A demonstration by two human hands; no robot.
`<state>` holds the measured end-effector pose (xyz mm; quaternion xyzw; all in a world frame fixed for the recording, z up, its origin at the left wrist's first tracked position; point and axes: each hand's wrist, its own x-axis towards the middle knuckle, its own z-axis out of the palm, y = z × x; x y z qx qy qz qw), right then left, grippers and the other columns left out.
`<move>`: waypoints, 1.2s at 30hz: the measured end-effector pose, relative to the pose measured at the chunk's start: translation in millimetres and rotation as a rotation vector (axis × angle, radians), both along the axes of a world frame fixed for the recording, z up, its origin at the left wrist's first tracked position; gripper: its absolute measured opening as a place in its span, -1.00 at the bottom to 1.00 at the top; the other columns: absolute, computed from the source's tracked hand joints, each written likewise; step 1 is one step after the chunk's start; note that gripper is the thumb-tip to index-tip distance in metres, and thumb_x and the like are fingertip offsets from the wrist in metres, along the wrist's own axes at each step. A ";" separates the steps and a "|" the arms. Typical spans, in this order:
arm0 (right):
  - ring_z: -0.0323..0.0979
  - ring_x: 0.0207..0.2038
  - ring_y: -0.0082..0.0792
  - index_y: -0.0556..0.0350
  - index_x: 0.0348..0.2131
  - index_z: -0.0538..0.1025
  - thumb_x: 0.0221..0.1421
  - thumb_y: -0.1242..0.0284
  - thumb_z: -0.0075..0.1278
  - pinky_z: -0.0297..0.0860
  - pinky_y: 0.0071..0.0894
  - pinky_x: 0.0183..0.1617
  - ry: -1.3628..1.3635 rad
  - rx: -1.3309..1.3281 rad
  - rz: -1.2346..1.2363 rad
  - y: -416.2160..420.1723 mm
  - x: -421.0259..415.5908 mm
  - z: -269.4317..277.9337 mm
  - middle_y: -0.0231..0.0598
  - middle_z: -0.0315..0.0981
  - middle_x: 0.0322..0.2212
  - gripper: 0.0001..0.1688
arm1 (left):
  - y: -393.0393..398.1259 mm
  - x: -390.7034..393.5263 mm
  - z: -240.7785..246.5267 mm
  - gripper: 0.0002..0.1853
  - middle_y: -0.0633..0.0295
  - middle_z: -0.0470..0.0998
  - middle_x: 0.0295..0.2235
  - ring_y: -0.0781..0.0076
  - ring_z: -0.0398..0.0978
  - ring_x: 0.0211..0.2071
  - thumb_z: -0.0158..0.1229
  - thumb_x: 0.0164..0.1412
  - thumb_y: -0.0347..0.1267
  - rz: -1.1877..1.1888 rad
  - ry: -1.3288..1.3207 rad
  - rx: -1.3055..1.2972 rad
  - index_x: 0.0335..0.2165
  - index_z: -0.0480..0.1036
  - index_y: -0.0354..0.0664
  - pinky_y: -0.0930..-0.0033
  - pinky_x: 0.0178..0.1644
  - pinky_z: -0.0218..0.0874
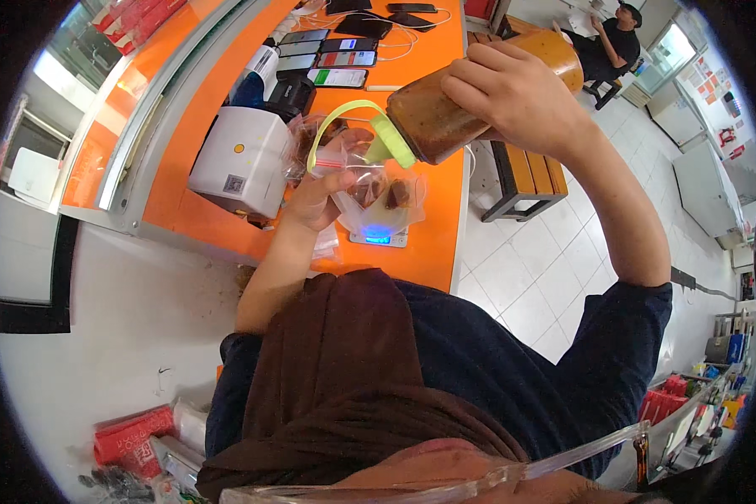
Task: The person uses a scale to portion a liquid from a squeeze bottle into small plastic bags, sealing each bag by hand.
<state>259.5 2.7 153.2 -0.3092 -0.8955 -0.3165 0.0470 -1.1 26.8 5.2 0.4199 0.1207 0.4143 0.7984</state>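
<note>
My right hand point(510, 94) grips a large clear bottle point(441, 116) of brown sauce, tilted with its mouth down and to the left. Its yellow-green spout cap point(390, 142), with a loop handle, points into a clear plastic bag point(384, 189). With the thumb and fingers of my left hand point(327, 195), I hold that bag by its upper edge. Some brown contents show through the film. Below the bag is a small digital scale point(381, 238) with a blue-lit display; whether the bag rests on it I cannot tell. Another clear bag point(302, 135) with dark contents lies behind my left hand.
A white label printer point(242, 160) stands at the left of the orange counter point(431, 252). Several phones point(337, 78) and cables lie at the far end. Right of the counter is a wooden bench point(532, 179); a person point(611, 44) sits farther back.
</note>
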 end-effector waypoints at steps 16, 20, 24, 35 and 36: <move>0.24 -0.02 -0.07 0.10 0.01 0.25 -0.44 0.15 0.37 0.24 -0.13 0.03 0.602 -0.338 -0.067 65.0 26.8 -118.1 -0.14 0.25 -0.09 0.01 | 37.1 12.5 -28.3 -0.38 0.22 0.42 -0.17 0.45 0.42 -0.16 0.26 -0.05 -0.48 0.186 0.151 0.177 0.00 0.18 -0.21 0.41 -0.05 0.23; 0.30 -0.04 -0.02 0.17 0.02 0.21 -0.37 0.18 0.40 0.26 -0.22 0.04 0.995 -0.528 -0.116 67.1 21.8 -155.2 -0.05 0.25 -0.10 0.02 | 47.8 6.0 -46.1 -0.34 0.23 0.42 -0.18 0.48 0.39 -0.15 0.28 -0.06 -0.50 0.205 0.583 0.507 0.01 0.15 -0.20 0.40 -0.05 0.23; 0.29 0.02 -0.20 0.22 0.06 0.17 -0.33 0.30 0.41 0.24 -0.22 0.10 1.466 -0.651 -0.211 73.6 34.9 -196.4 -0.08 0.22 -0.04 0.03 | 56.5 15.0 -91.9 -0.32 0.18 0.42 -0.20 0.37 0.40 -0.17 0.31 -0.09 -0.47 0.233 0.748 0.642 0.01 0.15 -0.19 0.32 -0.07 0.26; 0.42 -0.43 -0.04 0.19 -0.51 0.42 -0.12 0.23 0.16 0.30 -0.12 -0.35 1.041 -0.564 -0.633 -12.9 -34.3 -234.1 -0.08 0.42 -0.53 -0.62 | 53.0 40.7 -117.8 -0.31 0.07 0.45 -0.20 0.13 0.42 -0.13 0.32 -0.10 -0.35 0.490 0.913 0.836 0.01 0.19 -0.19 0.22 -0.07 0.25; 0.43 -0.38 -0.01 0.21 -0.53 0.45 -0.09 0.36 0.11 0.33 -0.15 -0.33 1.111 -0.558 -0.572 -11.2 -34.7 -233.1 -0.02 0.42 -0.51 -0.75 | 52.7 43.0 -119.8 -0.31 0.07 0.45 -0.19 0.14 0.43 -0.13 0.32 -0.09 -0.36 0.532 0.845 0.806 0.02 0.20 -0.19 0.21 -0.08 0.26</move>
